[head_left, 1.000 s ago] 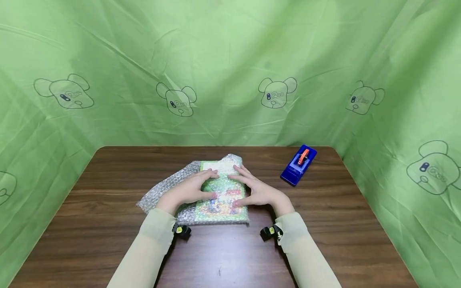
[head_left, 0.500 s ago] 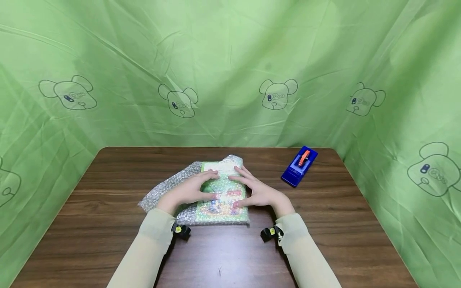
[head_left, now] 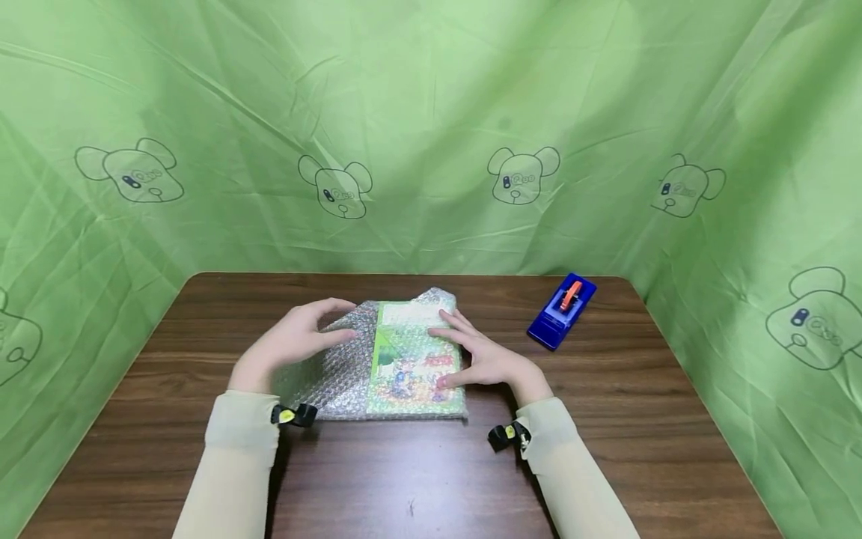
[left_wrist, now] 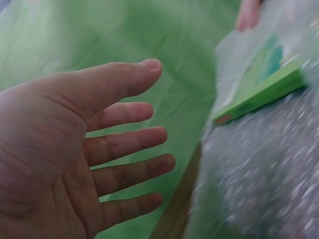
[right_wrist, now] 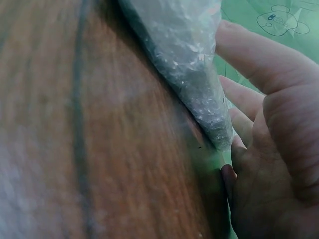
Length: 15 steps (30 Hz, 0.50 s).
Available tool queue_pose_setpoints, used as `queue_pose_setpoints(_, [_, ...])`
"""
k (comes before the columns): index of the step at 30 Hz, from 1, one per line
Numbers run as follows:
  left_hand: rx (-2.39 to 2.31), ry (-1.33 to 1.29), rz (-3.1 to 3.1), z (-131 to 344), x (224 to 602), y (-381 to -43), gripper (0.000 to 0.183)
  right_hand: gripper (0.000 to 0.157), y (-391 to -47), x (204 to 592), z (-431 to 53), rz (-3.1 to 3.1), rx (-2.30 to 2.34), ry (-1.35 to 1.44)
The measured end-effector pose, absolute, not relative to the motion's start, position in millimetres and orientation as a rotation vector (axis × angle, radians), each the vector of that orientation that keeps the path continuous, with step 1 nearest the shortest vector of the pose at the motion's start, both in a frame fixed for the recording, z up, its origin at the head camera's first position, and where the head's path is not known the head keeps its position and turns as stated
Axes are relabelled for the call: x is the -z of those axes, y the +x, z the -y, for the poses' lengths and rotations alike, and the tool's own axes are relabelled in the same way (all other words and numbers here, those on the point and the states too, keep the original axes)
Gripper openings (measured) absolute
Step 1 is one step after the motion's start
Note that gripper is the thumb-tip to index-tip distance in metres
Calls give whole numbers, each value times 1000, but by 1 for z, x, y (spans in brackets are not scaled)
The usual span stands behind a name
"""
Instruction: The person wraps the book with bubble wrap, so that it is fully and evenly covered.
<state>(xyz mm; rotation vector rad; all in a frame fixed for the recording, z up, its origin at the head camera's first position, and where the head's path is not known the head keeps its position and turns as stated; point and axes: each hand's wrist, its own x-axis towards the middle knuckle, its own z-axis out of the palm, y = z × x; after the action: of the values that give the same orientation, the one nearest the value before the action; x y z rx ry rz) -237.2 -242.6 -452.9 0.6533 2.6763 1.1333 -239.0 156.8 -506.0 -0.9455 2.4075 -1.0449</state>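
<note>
A flat green item with a colourful printed cover (head_left: 411, 374), a book or thin box, lies on a sheet of bubble wrap (head_left: 340, 374). One layer of the wrap covers its front, and a loose part spreads to its left. My left hand (head_left: 289, 337) is over the loose left part, with fingers extended and nothing held; the left wrist view shows a gap between the fingers and the wrap. On the package's right side rests my right hand (head_left: 488, 359), fingers spread and thumb on the covered front. In the right wrist view its fingers are beside the wrap's edge (right_wrist: 199, 94).
A blue flat tool with an orange lever (head_left: 562, 311) lies at the table's back right. Green cloth (head_left: 431, 112) with printed bear heads surrounds the brown wooden table (head_left: 606, 419) on the back and both sides.
My left hand has moved left, off the printed item and over the loose bubble wrap, uncovering the item's left edge. My right hand and the package have stayed in place.
</note>
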Motion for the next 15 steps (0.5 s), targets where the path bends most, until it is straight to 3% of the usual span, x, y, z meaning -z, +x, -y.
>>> queue_pose_setpoints(15, [-1266, 448, -2599, 310, 466, -233, 69, 97, -240, 510, -157, -2422, 1016, -958])
